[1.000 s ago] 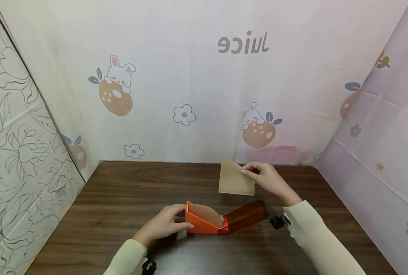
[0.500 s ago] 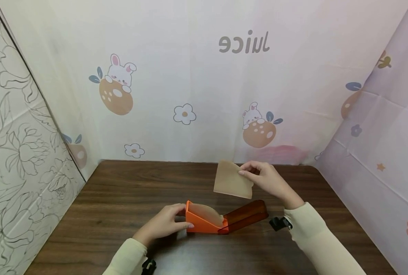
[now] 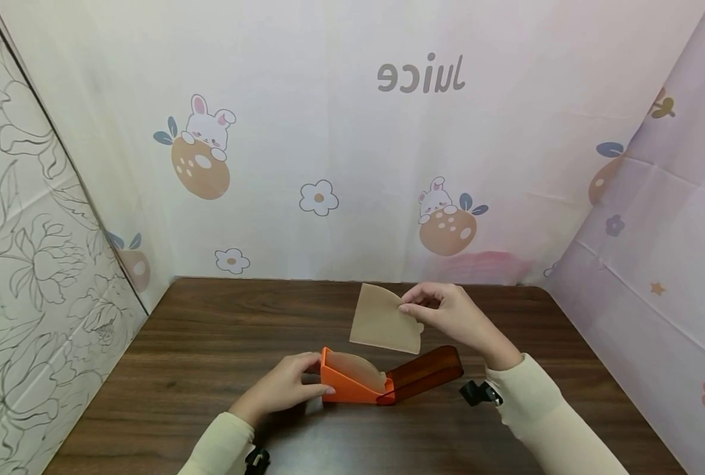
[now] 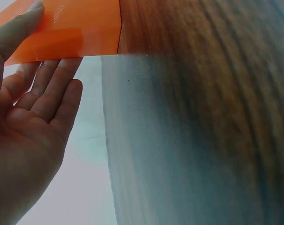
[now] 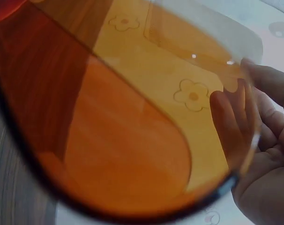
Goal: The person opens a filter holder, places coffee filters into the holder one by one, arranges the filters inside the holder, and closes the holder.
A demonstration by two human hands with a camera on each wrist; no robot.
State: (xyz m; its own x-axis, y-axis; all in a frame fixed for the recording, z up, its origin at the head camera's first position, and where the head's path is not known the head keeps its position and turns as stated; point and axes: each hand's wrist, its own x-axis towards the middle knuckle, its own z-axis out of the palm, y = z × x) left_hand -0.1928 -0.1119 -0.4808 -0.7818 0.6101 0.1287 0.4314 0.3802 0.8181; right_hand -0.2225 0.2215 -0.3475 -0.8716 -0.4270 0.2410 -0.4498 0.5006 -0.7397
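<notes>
An orange filter box (image 3: 352,388) sits on the table, its see-through amber lid (image 3: 425,373) tipped out to the right. Inside it stand brown paper coffee filters (image 3: 352,368). My left hand (image 3: 287,382) grips the box's left end, thumb on the near side and fingers at the far side; the left wrist view shows the thumb on the orange wall. Above and behind the box, my right hand (image 3: 447,313) pinches one brown paper coffee filter (image 3: 384,320) by its curved edge. In the right wrist view, the amber lid (image 5: 128,140) covers much of the filter and some fingers.
The dark wood-grain table (image 3: 221,330) extends around the box. A printed curtain (image 3: 328,132) hangs behind its back edge, with further patterned curtains at the left and right. A small black device (image 3: 481,392) is worn at the right wrist.
My right hand has moved left and slightly down with the coffee filter, which now hangs nearer the box. The left hand and the box stay in place.
</notes>
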